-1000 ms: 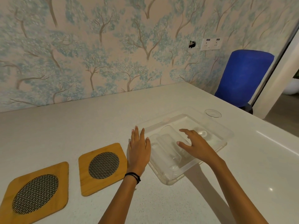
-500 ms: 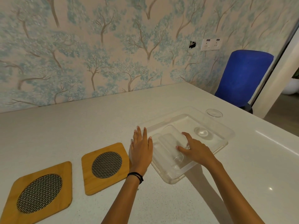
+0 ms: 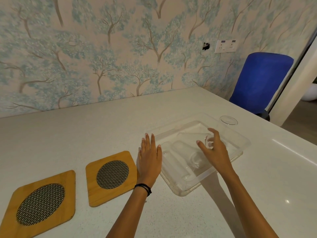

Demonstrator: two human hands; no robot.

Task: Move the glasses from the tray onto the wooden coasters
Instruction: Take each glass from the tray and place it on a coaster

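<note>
Right hand [image 3: 214, 152] arched over the tray [image 3: 240, 143] — fingers [image 3: 200, 145] around a glass [image 3: 208, 143].

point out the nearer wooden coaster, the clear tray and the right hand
nearer wooden coaster [image 3: 42, 203], head view, on its mesh centre
clear tray [image 3: 187, 190], head view, on its near rim
right hand [image 3: 214, 150], head view, on the back of the hand

coasters [image 3: 109, 177]: tan wood, woven grey mesh | tray [image 3: 240, 143]: clear | chair [image 3: 260, 83]: blue
</note>
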